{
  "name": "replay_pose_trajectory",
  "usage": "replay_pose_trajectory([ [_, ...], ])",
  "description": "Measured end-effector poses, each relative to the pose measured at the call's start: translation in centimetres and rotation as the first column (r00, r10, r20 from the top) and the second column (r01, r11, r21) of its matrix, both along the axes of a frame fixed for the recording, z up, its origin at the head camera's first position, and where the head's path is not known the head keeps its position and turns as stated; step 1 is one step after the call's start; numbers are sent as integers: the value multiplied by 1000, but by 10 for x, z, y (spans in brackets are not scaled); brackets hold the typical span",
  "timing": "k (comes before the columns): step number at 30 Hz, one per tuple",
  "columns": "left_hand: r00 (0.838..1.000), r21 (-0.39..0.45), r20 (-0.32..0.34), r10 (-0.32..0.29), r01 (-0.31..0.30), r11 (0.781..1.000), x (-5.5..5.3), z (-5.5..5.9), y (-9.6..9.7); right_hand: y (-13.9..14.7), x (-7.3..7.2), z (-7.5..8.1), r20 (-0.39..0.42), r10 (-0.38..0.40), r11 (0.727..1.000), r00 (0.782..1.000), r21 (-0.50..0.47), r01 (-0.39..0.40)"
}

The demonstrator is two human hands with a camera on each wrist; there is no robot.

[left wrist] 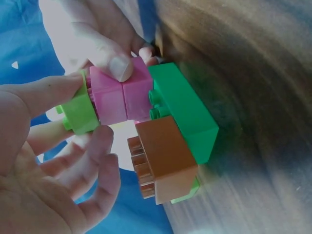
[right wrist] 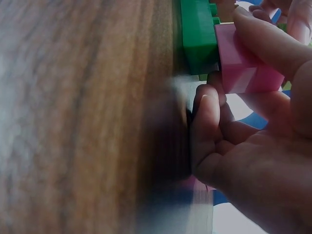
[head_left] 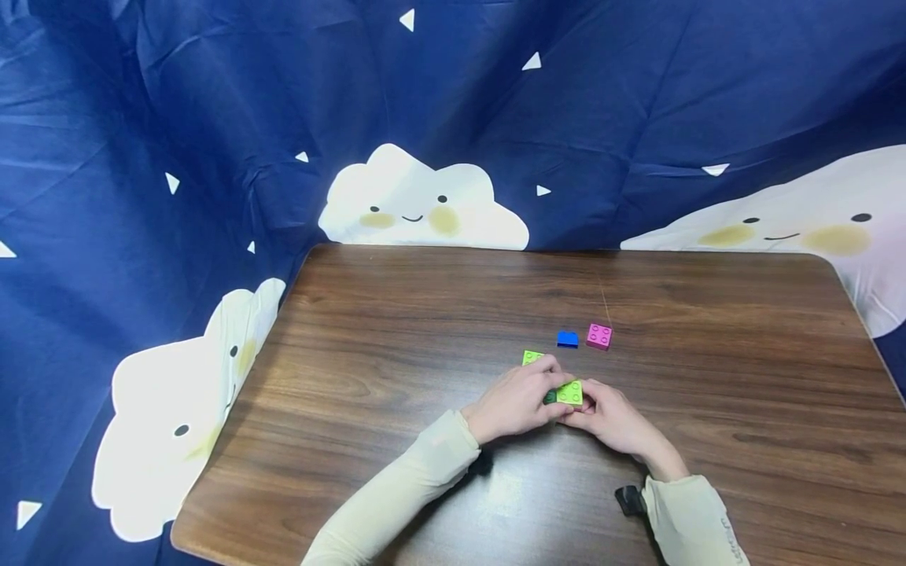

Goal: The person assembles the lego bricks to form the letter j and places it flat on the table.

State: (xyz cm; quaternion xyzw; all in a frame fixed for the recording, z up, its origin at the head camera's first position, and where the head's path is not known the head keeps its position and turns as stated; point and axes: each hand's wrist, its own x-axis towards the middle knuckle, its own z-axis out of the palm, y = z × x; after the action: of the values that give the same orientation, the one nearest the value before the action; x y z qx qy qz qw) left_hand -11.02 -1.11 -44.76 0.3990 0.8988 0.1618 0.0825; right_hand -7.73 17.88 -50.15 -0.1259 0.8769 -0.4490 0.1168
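My left hand [head_left: 515, 397] pinches a lime green toy building brick [left wrist: 80, 109] between thumb and fingers. That brick tops two stacked pink bricks [left wrist: 109, 100], where my right hand [head_left: 619, 417] holds on, its thumb pressed on their side. The pink stack sits on one end of a long green brick [left wrist: 183, 109], whose bare studs show beside it. Next to those studs stands a brown brick [left wrist: 165, 153], also on the green one. Part of another lime green brick [head_left: 532, 358] shows beyond my left fingers in the head view.
A small blue brick [head_left: 568, 339] and a magenta brick [head_left: 598, 336] lie on the brown wooden table [head_left: 396, 314] just beyond the hands. A dark blue curtain [head_left: 460, 94] with clouds hangs behind the table's far edge.
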Motion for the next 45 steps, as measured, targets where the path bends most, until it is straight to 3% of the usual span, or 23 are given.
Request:
replay_pose_trajectory([
  [20,991,-138,-99,-88,74,988,-5,6,3,-2,-1,2,18,-10,1000,1000,-1,10],
  [33,987,-113,-121,-109,95,989,-4,4,3,-1,-2,4,29,15,1000,999,-20,-14],
  [45,987,-159,-135,-91,69,985,-4,5,4,-1,-3,4,22,21,1000,1000,7,-21],
])
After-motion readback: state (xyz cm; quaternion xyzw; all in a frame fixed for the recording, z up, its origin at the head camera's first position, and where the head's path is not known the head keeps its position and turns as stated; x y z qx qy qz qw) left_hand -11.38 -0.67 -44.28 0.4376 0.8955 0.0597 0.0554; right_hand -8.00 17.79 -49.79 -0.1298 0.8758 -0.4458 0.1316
